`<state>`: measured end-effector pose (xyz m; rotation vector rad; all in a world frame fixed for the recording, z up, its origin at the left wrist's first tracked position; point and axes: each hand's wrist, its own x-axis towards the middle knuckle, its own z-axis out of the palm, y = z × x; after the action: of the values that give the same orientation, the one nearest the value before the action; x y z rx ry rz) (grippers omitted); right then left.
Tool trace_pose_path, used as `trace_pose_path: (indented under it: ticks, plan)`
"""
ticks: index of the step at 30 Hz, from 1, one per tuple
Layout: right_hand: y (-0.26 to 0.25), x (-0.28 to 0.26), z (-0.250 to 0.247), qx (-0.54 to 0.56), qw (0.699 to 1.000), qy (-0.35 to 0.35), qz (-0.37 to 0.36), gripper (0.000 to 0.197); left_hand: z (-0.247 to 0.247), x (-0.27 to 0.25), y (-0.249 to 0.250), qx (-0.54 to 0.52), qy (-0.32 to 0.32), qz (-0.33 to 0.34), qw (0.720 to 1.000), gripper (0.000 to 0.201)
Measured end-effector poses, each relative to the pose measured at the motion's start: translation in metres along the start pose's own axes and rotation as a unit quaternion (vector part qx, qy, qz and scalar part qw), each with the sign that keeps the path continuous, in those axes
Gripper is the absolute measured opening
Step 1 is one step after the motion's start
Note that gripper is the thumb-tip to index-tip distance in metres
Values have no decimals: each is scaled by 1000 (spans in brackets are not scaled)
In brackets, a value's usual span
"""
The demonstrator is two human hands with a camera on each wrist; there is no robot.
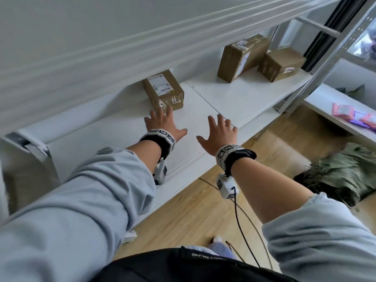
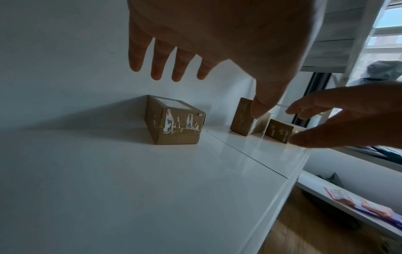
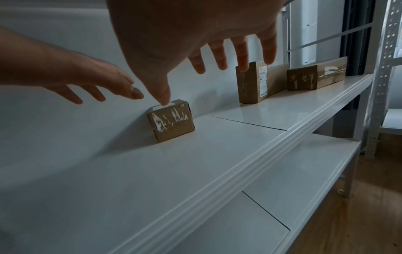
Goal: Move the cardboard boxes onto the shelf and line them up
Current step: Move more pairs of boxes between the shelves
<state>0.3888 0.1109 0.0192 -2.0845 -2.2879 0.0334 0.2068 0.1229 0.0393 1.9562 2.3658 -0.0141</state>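
Observation:
Three cardboard boxes stand on the white shelf (image 1: 213, 102) against the wall. The nearest small box (image 1: 163, 89) (image 2: 176, 120) (image 3: 172, 121) has torn white tape on its front. Farther right stand a tall box (image 1: 242, 58) (image 3: 252, 84) and a low box (image 1: 281, 64) (image 3: 304, 78), close together. My left hand (image 1: 162, 123) (image 2: 195, 51) hovers just short of the small box, fingers spread, holding nothing. Over the shelf's front part, my right hand (image 1: 218, 131) (image 3: 195, 34) is also spread and holds nothing.
An upper shelf edge (image 1: 122, 47) runs overhead. A lower shelf (image 3: 282, 189) lies beneath. At the right stand a perforated metal upright (image 1: 317, 68) and a second rack with pink packets (image 1: 343, 111). A green bag (image 1: 341, 174) lies on the wooden floor.

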Motion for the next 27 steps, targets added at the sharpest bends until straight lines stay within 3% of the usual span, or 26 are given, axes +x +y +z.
trace_pose_path:
  ticks: [9,19,27]
  plan:
    - [25,105,22,19,997,10,-71,76,2,98,35,-84,13,-121,989,108]
    - [52,219,75,62,990,53,-118,76,51,195,70,-118,27,-246,962,115]
    - [92,254,88,53,991,14,-125,74,70,209,84,-80,68,-333,937,85]
